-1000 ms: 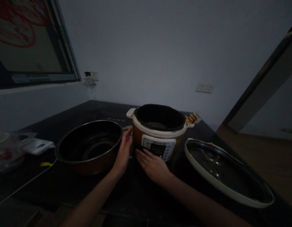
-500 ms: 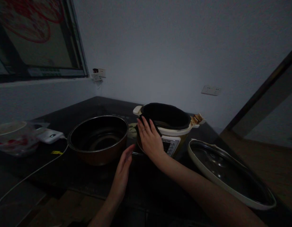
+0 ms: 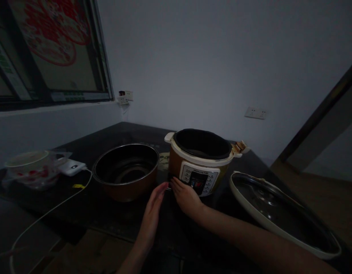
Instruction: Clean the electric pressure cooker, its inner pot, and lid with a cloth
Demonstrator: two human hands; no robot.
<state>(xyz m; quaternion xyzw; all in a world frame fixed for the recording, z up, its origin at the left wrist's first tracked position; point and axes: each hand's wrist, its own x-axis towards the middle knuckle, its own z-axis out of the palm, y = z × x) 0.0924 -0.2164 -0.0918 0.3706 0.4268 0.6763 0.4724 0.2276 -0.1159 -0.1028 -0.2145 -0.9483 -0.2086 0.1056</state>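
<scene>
An electric pressure cooker [image 3: 193, 161] with a brown body, cream rim and lit control panel [image 3: 199, 180] stands open on a dark counter [image 3: 87, 205]. My right hand [image 3: 185, 196] rests against the cooker's lower left front, its fingers pressed on what looks like a dark cloth [image 3: 170, 180]. My left hand [image 3: 154, 207] hovers just left of it, fingers stretched out and together, holding nothing. A wide dark metal pot [image 3: 126, 190] sits empty left of the cooker. The cooker's lid [image 3: 267, 207] lies upside down at the right.
A white power bank [image 3: 73, 167] with a cable [image 3: 50, 211] and a bagged bowl [image 3: 30, 167] lie at the left. Wall sockets [image 3: 255, 112] are behind the cooker, and a window [image 3: 50, 49] is at upper left. The room is dim.
My right hand went up to the cooker's rim with the dark cloth, then came back down to the lower front. My left hand left the cooker's side and drew back. The view shifted left.
</scene>
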